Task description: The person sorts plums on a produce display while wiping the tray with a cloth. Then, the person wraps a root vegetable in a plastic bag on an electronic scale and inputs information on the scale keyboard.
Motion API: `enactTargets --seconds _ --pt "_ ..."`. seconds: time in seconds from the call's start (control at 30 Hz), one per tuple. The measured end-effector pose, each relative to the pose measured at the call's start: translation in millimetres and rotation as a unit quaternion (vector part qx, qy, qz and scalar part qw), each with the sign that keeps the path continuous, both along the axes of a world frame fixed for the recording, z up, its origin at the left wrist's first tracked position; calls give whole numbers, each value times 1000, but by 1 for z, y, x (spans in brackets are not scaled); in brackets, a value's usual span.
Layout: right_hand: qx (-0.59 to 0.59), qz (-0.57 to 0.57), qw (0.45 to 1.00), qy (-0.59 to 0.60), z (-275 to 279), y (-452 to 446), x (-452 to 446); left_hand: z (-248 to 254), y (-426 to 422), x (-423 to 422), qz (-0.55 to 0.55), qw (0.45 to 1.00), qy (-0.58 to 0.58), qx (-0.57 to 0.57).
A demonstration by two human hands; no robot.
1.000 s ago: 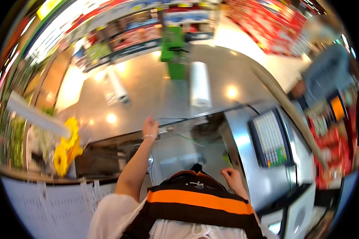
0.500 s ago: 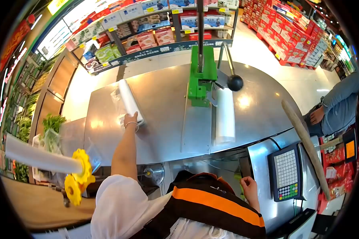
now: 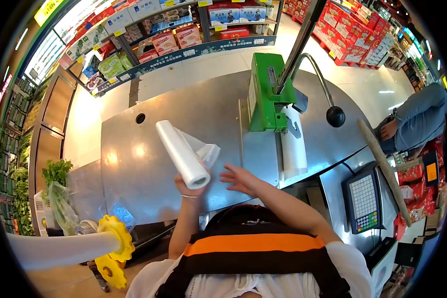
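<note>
My left hand (image 3: 187,186) grips the near end of a roll of clear plastic bags (image 3: 176,149), which is tilted above the steel counter (image 3: 134,184). A loose flap of film hangs off the roll's right side. Just right of that flap, my right hand (image 3: 239,180) has its fingers spread and holds nothing. Farther right stands a green bag-sealing machine (image 3: 265,94) with a black-knobbed lever (image 3: 335,116). A second plastic roll (image 3: 294,144) lies beside its base.
A scale keypad (image 3: 363,201) stands at right, near a long wooden stick (image 3: 384,171). Yellow gear-shaped knobs (image 3: 115,238) on a white tube are at lower left, near leafy greens (image 3: 57,172). A person's arm (image 3: 414,111) shows at right; stocked shelves (image 3: 184,52) stand behind.
My left hand has lifted the roll off the counter and brought it toward me and right. My right hand has come up from beside my body to near the roll, fingers opening.
</note>
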State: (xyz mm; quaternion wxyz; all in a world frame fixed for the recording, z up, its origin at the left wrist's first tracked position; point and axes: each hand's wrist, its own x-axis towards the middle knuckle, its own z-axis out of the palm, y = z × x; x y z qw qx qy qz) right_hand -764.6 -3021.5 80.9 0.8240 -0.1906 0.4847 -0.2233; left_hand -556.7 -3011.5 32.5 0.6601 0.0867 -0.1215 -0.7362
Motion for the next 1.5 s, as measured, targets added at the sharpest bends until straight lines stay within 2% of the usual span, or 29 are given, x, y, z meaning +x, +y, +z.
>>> enactTargets --seconds 0.1,0.17,0.2,0.27,0.33,0.37,0.4,0.43,0.47,0.5,0.53,0.57,0.63,0.8,0.83,0.87,0.9,0.97,1.03,1.13,1.17,1.2,1.23,1.27,1.3,1.33,1.4,1.43,1.5 --pt "19 9 992 -125 -11 -41 39 -1 28 -17 -69 997 3 27" --pt "-243 136 950 141 -27 -55 54 -8 45 -17 -83 992 0 93" --pt "-240 139 951 138 -23 -53 58 -11 54 -12 -101 981 -3 163" --pt "-447 190 791 372 -15 -46 57 -21 58 -3 -164 977 69 118" --pt "-491 129 797 328 9 -33 57 -26 50 5 -72 966 -5 250" --pt "-530 70 797 279 24 -25 56 -31 42 12 -70 965 0 252" --pt "-528 75 798 280 42 -20 52 -37 28 23 -37 959 -105 261" --pt "-516 13 830 213 63 -16 46 -40 15 29 -5 940 -211 267" --pt "-498 -51 854 144 79 -12 39 -40 2 30 -6 939 -212 270" --pt "-495 -51 855 144 89 -5 29 -39 -11 31 88 845 -459 259" --pt "-492 -74 857 133 98 3 15 -38 -20 30 175 687 -668 225" --pt "-492 -97 856 125 101 7 -2 -30 -25 23 177 690 -666 223" --pt "-472 -137 859 141 87 16 -41 -6 -29 4 100 440 -848 278" --pt "-348 -338 867 117 35 65 -132 -12 -52 -9 50 487 -863 123" --pt "-312 -148 883 317 45 71 -153 -11 -62 -13 4 498 -861 106" --pt "-252 53 831 493 59 76 -164 -10 -70 -17 -43 508 -856 87" --pt "-253 49 829 496 65 77 -167 -9 -72 -19 -30 491 -867 74" --pt "-419 100 668 607 72 82 -161 -9 -72 -25 -27 460 -884 76" --pt "-421 63 745 514 104 54 -114 0 -68 -31 -34 403 -911 81" --pt "-591 116 677 422 43 -3 -53 -13 -64 -35 7 368 -928 53" --pt "-610 143 635 451 14 -29 -33 -12 -65 -33 19 387 -921 40" --pt "-623 149 622 451 -10 -58 -18 -19 -71 -22 26 460 -887 2" --pt "-670 124 555 477 -40 -81 -6 -30 -77 -11 20 533 -845 -44" --pt "-591 113 655 457 -32 -95 -4 -41 -77 -2 85 531 -839 -88" --pt "-575 99 621 524 -41 -102 3 -53 -75 7 147 531 -824 -130" --pt "-528 155 609 571 -42 -111 4 -50 -73 13 147 439 -877 -128" --pt "-494 236 559 623 -45 -114 2 -53 -79 26 35 441 -897 -14" --pt "-516 268 510 634 -45 -111 4 -40 -79 18 24 440 -897 -37" --pt "-607 254 478 582 -43 -110 20 -21 -73 9 30 371 -928 31"
